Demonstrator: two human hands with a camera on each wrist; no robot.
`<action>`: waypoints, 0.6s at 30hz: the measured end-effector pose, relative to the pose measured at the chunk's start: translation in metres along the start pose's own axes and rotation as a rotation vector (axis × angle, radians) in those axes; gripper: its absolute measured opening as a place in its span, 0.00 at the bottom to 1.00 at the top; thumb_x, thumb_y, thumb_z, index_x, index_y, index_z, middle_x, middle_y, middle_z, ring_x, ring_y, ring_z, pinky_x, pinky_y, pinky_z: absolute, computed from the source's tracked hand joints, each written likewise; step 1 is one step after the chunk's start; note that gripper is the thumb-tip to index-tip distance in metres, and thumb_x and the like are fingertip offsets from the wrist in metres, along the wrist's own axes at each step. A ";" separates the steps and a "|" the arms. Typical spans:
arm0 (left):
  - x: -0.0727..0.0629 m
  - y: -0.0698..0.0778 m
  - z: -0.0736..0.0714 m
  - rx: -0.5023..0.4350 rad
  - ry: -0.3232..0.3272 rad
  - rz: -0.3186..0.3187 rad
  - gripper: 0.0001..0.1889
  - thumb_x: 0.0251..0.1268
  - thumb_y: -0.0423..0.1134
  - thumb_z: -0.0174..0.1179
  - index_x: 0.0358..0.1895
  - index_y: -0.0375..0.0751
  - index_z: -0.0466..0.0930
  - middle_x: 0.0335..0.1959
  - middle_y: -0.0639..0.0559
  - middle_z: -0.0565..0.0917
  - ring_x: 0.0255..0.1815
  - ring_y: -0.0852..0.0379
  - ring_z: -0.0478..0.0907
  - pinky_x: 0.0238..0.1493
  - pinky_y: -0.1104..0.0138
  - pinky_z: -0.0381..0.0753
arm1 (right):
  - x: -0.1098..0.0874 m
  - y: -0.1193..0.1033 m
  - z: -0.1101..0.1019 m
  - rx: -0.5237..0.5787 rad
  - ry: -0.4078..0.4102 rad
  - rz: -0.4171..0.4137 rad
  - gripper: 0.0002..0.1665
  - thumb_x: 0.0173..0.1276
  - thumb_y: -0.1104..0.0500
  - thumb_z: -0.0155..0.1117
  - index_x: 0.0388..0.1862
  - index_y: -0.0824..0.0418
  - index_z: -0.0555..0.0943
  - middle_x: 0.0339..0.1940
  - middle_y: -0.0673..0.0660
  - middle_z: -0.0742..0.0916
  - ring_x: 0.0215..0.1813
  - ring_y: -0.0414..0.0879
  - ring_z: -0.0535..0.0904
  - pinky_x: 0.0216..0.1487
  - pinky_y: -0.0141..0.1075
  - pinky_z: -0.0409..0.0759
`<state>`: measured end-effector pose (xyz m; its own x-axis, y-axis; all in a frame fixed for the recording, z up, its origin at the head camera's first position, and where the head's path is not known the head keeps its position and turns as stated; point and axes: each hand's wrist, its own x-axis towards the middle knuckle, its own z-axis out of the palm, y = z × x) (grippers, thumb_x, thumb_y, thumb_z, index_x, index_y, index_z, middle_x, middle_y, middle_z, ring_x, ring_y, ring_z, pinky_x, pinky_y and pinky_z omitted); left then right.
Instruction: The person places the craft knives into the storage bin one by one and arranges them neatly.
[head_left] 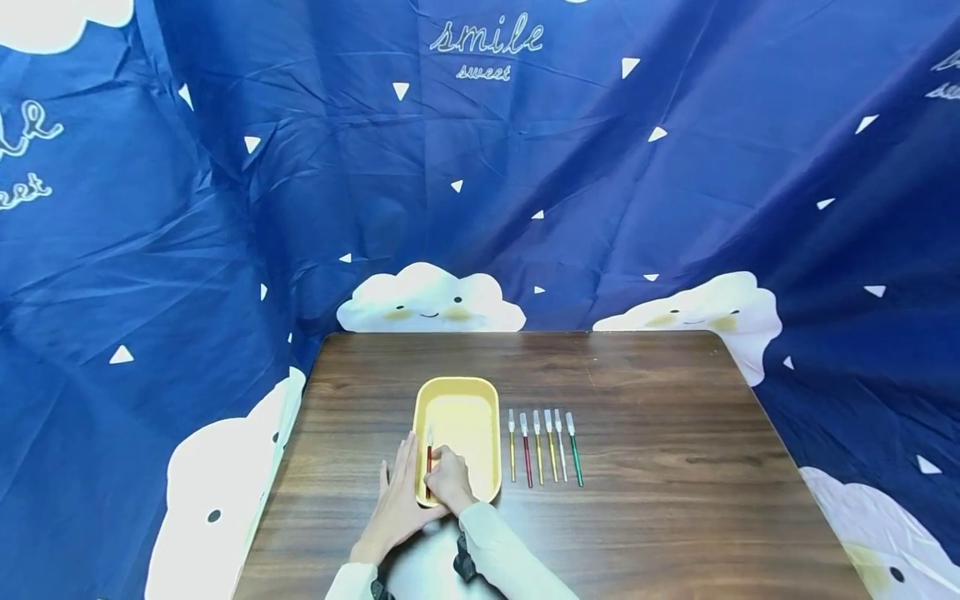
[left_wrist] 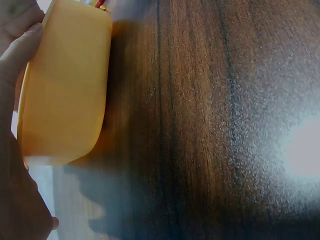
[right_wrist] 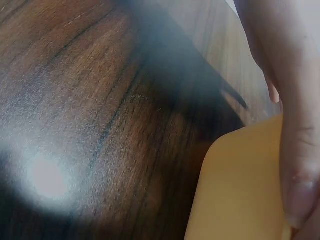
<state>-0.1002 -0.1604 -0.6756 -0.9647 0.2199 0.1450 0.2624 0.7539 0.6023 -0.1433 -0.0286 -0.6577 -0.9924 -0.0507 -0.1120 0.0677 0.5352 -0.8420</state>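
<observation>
One yellow tray (head_left: 460, 503) sits on the brown wood-grain tabletop (head_left: 675, 467), left of its middle, with its long sides running away from the person. Seven slim brushes with pale tips can be counted: one inside the tray and six on the tabletop. The one inside, a red brush (head_left: 429, 458), lies lengthwise along the left wall, pale tip pointing away from the person.

The two hands are close together at the near left part of the tray. The left hand (head_left: 401, 504) has its fingers straight along the outside of the left wall, with the thumb spread along the near end. The right hand (head_left: 450, 482) reaches over the near rim, fingers curled, pinching the red brush.

The other six stand apart from one another in one row just right of the tray, all tips pointing away. From left to right: one yellow brush (head_left: 513, 454), one red-shafted brush (head_left: 528, 458), two more yellow ones (head_left: 539, 458), one white brush (head_left: 562, 462) and one green brush (head_left: 576, 458).

Two pale sleeves (head_left: 495, 542) show. Behind hangs one blue cloth (head_left: 450, 225) with one complete "smile sweet" lettering (head_left: 487, 35).
</observation>
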 end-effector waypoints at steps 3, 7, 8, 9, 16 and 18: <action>0.000 -0.001 0.000 0.009 -0.001 0.002 0.70 0.52 0.71 0.72 0.86 0.32 0.41 0.88 0.38 0.47 0.84 0.31 0.50 0.74 0.24 0.45 | 0.001 0.001 0.002 -0.018 0.001 -0.005 0.19 0.54 0.75 0.71 0.46 0.69 0.83 0.23 0.54 0.87 0.26 0.43 0.81 0.31 0.35 0.81; -0.001 -0.002 0.001 0.007 -0.004 -0.009 0.70 0.52 0.71 0.72 0.86 0.34 0.41 0.88 0.39 0.46 0.85 0.33 0.49 0.75 0.25 0.44 | 0.002 0.001 0.005 -0.039 0.014 -0.037 0.18 0.53 0.75 0.70 0.44 0.69 0.81 0.23 0.55 0.87 0.26 0.46 0.82 0.31 0.37 0.82; -0.001 -0.002 0.001 0.006 -0.005 -0.011 0.70 0.53 0.71 0.72 0.86 0.34 0.40 0.88 0.39 0.46 0.85 0.34 0.48 0.75 0.25 0.44 | 0.002 0.002 0.005 -0.043 0.017 -0.041 0.17 0.53 0.75 0.70 0.43 0.68 0.81 0.22 0.55 0.87 0.26 0.46 0.82 0.32 0.37 0.82; -0.001 -0.003 0.001 0.003 -0.004 -0.011 0.70 0.52 0.70 0.72 0.86 0.34 0.40 0.88 0.38 0.47 0.85 0.34 0.48 0.75 0.25 0.44 | 0.002 0.002 0.006 -0.044 0.024 -0.051 0.17 0.52 0.75 0.71 0.43 0.69 0.81 0.22 0.55 0.87 0.26 0.46 0.83 0.32 0.38 0.82; -0.001 -0.002 0.001 -0.005 -0.003 -0.010 0.69 0.52 0.69 0.73 0.86 0.32 0.42 0.88 0.38 0.47 0.85 0.34 0.48 0.75 0.25 0.44 | 0.000 0.000 0.005 -0.056 0.030 -0.069 0.18 0.52 0.73 0.76 0.42 0.69 0.82 0.21 0.52 0.86 0.27 0.48 0.84 0.33 0.39 0.82; -0.001 -0.002 0.001 -0.010 -0.003 -0.011 0.69 0.52 0.68 0.73 0.86 0.32 0.43 0.88 0.38 0.47 0.86 0.34 0.48 0.75 0.25 0.44 | 0.001 0.001 0.005 -0.058 0.023 -0.062 0.17 0.52 0.73 0.75 0.42 0.69 0.83 0.22 0.52 0.87 0.28 0.49 0.84 0.34 0.39 0.83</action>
<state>-0.0996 -0.1617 -0.6780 -0.9673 0.2135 0.1366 0.2519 0.7500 0.6116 -0.1435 -0.0319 -0.6610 -0.9967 -0.0662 -0.0476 0.0004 0.5795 -0.8150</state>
